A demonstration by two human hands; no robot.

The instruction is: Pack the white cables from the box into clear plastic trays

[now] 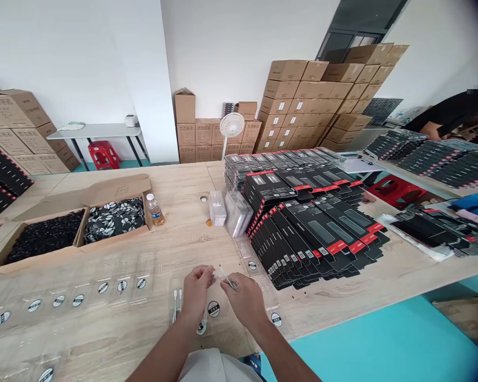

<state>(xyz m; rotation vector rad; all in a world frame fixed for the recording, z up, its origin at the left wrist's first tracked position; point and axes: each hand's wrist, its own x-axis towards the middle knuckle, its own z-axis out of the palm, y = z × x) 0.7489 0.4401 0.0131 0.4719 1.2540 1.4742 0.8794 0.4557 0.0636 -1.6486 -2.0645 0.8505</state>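
Left hand [195,292]: grip narrow, thumb and finger pinching a small white piece [214,274]. Right hand [247,300]: grip closed on a thin pale strip [228,278], one end jutting free; I can't tell what either is. Both sit over the counter [175,244], close to its near edge, tips almost meeting, probably so that I can work the two ends together in plain sight.

Cable [175,298] lies coiled by my left wrist, partly covered, presumably parked within reach. Trays [131,270] spread toward the left edge, stickers [122,285] showing, likely laid flat for easy access. Black boxes [302,228] lean in overlapping rows to my right, perhaps propping one another. Bottle [155,212] stands beside the carton [148,222], away from the near edge.
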